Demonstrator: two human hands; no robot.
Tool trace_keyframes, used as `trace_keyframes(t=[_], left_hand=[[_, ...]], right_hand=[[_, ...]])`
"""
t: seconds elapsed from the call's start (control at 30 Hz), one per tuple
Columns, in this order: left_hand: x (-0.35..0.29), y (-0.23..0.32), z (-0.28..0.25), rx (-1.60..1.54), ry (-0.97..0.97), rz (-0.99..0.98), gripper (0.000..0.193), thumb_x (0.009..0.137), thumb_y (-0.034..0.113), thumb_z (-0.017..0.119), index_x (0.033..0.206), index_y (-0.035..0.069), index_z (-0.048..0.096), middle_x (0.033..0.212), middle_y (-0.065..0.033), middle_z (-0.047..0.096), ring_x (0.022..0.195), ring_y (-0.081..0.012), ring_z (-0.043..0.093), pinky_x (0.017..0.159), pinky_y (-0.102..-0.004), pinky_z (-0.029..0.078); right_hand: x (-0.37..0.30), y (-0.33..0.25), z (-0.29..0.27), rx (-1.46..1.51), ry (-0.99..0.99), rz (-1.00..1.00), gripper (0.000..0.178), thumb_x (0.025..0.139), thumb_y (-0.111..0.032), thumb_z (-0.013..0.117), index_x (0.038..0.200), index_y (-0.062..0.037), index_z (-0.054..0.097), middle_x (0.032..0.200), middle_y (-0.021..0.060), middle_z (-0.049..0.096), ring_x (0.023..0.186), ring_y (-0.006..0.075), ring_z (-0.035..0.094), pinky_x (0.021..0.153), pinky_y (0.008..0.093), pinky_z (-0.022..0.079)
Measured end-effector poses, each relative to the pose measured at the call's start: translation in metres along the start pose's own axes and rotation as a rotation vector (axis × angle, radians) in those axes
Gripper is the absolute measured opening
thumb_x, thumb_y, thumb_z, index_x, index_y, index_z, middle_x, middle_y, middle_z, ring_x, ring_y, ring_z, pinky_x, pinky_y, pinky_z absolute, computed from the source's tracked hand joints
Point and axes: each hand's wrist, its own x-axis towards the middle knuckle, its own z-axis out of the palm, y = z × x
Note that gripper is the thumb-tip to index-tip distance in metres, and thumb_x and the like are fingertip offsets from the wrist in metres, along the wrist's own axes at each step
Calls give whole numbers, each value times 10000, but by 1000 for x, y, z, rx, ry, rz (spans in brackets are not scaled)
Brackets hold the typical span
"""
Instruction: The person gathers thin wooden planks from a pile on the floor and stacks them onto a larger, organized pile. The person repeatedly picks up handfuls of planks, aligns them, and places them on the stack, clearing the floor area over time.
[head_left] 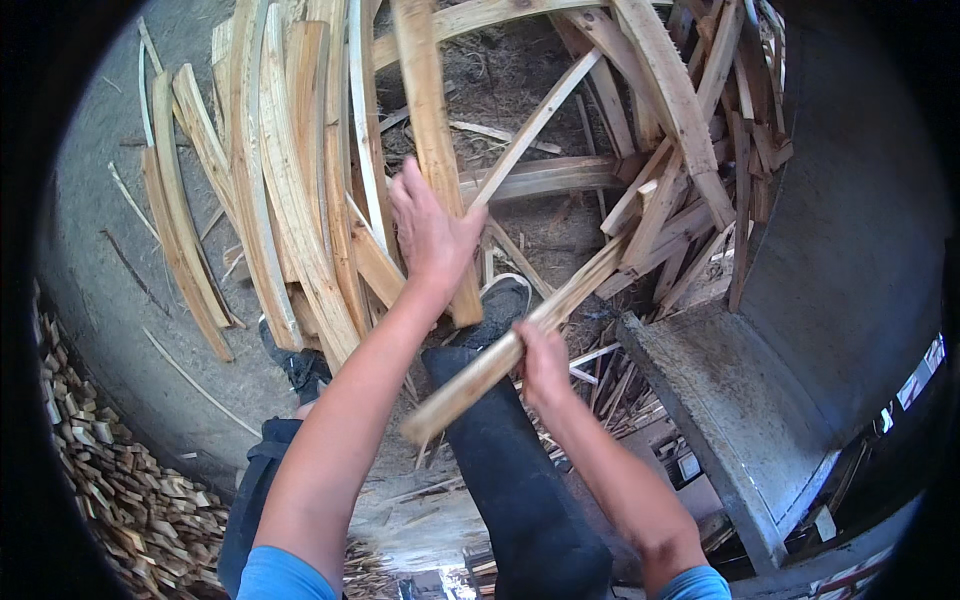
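Left grip [437,228] grasps long plank [424,90]; right grip [546,367] clasps slanted board [472,382]. Risk: far end may snag in pile [690,140], twisting board loose.

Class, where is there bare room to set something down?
Grey floor between the long boards and the offcut heap has bare patches. Crowded: the jumbled wood pile beyond the right hand.

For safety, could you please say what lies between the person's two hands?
The head view shows a dark, pale-rimmed shoe and parts of two tan wooden planks.
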Motion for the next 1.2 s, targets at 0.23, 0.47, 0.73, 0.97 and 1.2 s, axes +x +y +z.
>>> trace_keyframes(t=[0.23, 0.47, 0.73, 0.97, 1.2], left_hand=[[-24, -5, 30, -69, -145, -94, 1060, 748, 110, 676, 1532, 57, -35, 1075, -292, 633, 923, -449, 655, 841, -484, 540], [-21, -9, 18, -152, -182, -84, 1096, 743, 97, 696, 1543, 62, -52, 1174, -317, 589, 1004, -475, 624, 873, -508, 518], [-64, 10, -45, -384, -326, -154, 990, 774, 89, 654, 1553, 32, 46, 1391, -332, 463, 1208, -461, 544, 1024, -474, 455], [-133, -7, -126, -604, -479, -244, 737, 883, 94, 535, 1524, -49, 200, 1371, -312, 497, 1235, -394, 552, 1036, -405, 437], [-177, -13, -159, -547, -349, 141, 778, 899, 259, 591, 1497, -82, 228, 1272, -327, 500, 1141, -466, 551, 945, -465, 478]], right_hand=[[-106, 6, 31, 178, -117, -46, 192, 818, -61, 640, 989, -35, 556, 827, 45, 594, 757, 130, 597, 694, 265, 506], [9, -92, 53, -280, 70, -505, 358, 789, -183, 650, 1081, -1, 552, 935, 126, 661, 829, 215, 624, 765, 350, 506], [20, -120, 62, -65, -176, -433, 442, 829, -190, 628, 1198, 19, 504, 1025, 129, 627, 867, 218, 612, 822, 353, 511], [-93, -79, 77, -446, 21, -510, 593, 811, -143, 626, 1324, 77, 426, 1065, 207, 632, 961, 292, 632, 906, 375, 493], [-163, -63, 64, -519, -73, -604, 671, 894, -114, 596, 1454, 52, 266, 1263, 253, 562, 1118, 315, 606, 980, 377, 470]])
